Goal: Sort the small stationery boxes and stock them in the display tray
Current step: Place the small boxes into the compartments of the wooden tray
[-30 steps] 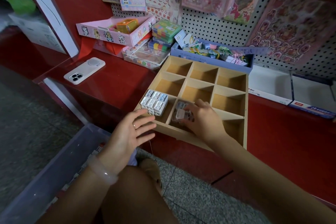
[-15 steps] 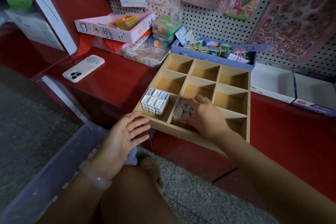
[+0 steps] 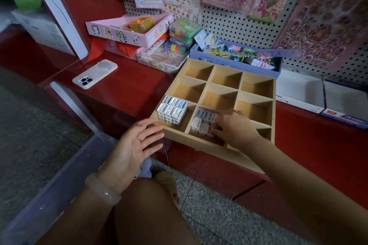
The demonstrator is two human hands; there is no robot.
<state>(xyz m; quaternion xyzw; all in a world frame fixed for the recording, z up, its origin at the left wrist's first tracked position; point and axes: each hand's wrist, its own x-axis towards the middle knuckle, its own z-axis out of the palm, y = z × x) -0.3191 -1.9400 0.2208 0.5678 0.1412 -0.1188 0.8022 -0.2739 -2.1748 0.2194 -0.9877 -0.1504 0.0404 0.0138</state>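
Both hands are near the front of a wooden display tray (image 3: 256, 93). Right hand (image 3: 234, 127) reaches into the tray's front middle compartment, its curled fingertips pressing on a cluster of small stationery boxes (image 3: 203, 122); whether it pinches 1 of them cannot be told. Left hand (image 3: 132, 145) hovers just off the tray's front left corner, palm up, fingers spread and released, holding nothing.

A second, tidier block of small boxes (image 3: 172, 110) fills part of the front left compartment, stacked at least 2 layers deep. The tray has 3 columns of compartments; those behind the front row look bare, and the front right one is mostly hidden by the right arm.

These boxes look light, rigid and smooth, probably plastic, so they may slip or topple when stacked. Pinching each by its 2 long sides seems the safest hold.

The tray sits on a glossy red tabletop (image 3: 123, 93), its front edge overhanging slightly. A white phone (image 3: 95, 73) lies to the left. Behind are a pink cartoon-printed box (image 3: 127, 33), a blue box of tangled items (image 3: 237, 54), and a pegboard (image 3: 225, 24) hung with sticker sheets. A blue-edged carton (image 3: 345, 116) at right reads "2B"; other writing is too small to read.
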